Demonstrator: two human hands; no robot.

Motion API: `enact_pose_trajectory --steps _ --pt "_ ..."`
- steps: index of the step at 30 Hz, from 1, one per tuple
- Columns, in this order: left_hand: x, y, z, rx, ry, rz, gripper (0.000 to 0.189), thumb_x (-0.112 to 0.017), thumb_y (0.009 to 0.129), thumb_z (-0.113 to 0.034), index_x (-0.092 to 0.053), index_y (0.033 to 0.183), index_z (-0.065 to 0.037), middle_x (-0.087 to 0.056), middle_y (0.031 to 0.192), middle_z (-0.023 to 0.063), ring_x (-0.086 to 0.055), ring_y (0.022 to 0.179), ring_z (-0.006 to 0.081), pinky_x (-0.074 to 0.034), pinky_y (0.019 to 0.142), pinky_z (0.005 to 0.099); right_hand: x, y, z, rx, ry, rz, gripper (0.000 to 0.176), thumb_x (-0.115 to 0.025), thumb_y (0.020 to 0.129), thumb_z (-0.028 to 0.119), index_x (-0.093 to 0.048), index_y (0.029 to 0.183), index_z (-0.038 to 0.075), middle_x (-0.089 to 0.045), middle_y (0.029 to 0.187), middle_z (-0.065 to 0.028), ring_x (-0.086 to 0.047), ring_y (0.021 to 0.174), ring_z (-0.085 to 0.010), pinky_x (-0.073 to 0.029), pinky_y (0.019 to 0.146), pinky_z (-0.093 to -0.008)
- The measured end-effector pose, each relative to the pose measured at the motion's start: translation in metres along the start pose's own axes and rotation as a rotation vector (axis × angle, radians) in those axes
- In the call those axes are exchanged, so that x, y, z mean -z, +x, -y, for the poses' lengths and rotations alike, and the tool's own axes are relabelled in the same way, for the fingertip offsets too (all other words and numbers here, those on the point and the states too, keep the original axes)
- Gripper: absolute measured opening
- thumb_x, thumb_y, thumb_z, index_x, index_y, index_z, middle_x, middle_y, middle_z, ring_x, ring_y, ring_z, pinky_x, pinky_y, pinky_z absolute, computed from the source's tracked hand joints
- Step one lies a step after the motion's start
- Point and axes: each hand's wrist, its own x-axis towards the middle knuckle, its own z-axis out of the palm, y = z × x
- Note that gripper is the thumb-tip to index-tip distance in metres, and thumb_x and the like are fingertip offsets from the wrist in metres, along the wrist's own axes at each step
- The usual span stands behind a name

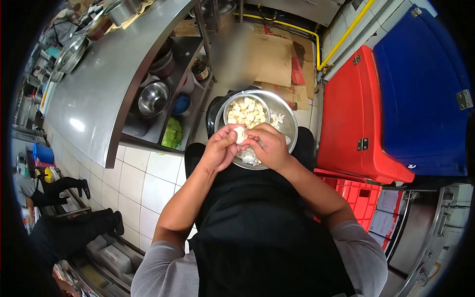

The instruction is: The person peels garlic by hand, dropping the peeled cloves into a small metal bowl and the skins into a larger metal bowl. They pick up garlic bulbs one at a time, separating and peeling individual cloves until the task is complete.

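Observation:
Between my two hands is a whitish garlic piece [240, 134], partly covered by the fingers. My left hand [221, 147] pinches it from the left. The fingers of my right hand [268, 144] are bent and closed on its right side. Just beyond them, a smaller metal bowl [226, 115] holds many pale peeled garlic cloves [247, 110]. It sits inside a large metal bowl [291, 119] at my lap. Papery garlic skins [249, 157] lie in the large bowl, below my hands and along its right side.
A steel counter [99, 79] with shelves stands on the left, holding bowls [154, 98] and a green bag [172, 132]. Red [349, 114] and blue [420, 89] bins and a red crate [357, 202] are on the right. Flattened cardboard [273, 59] lies ahead. Other people [74, 237] stand far left.

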Motion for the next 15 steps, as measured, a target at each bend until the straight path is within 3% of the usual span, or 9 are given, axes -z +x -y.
enact_pose_trajectory --steps 4,7,15 --pt "0.002 0.003 0.001 -0.036 0.032 -0.035 0.035 -0.065 0.109 -0.018 -0.059 0.138 0.001 -0.07 0.124 0.0142 -0.07 0.107 0.0215 -0.058 0.094 0.0358 0.007 0.012 0.0 0.092 -0.017 0.041 0.017 -0.076 0.09 -0.003 -0.074 0.107 0.0 -0.069 0.096 -0.0134 -0.071 0.079 -0.0282 -0.058 0.07 -0.0363" --pt "0.011 0.006 0.005 -0.064 0.064 -0.051 0.038 -0.066 0.109 -0.021 -0.058 0.139 0.002 -0.07 0.126 0.0133 -0.07 0.11 0.0214 -0.057 0.097 0.0371 0.012 0.027 0.004 -0.112 0.019 0.281 0.005 -0.068 0.095 -0.002 -0.064 0.099 0.0 -0.062 0.096 -0.0167 -0.067 0.085 -0.0359 -0.055 0.077 -0.0432" --pt "0.001 0.005 0.014 -0.072 0.06 -0.154 0.04 -0.066 0.109 -0.023 -0.058 0.14 0.0 -0.069 0.13 0.0111 -0.069 0.115 0.0207 -0.056 0.1 0.0376 0.008 0.021 -0.015 -0.099 0.004 0.338 0.007 -0.064 0.098 -0.001 -0.058 0.103 0.0 -0.06 0.101 -0.0206 -0.064 0.092 -0.0413 -0.054 0.082 -0.0464"
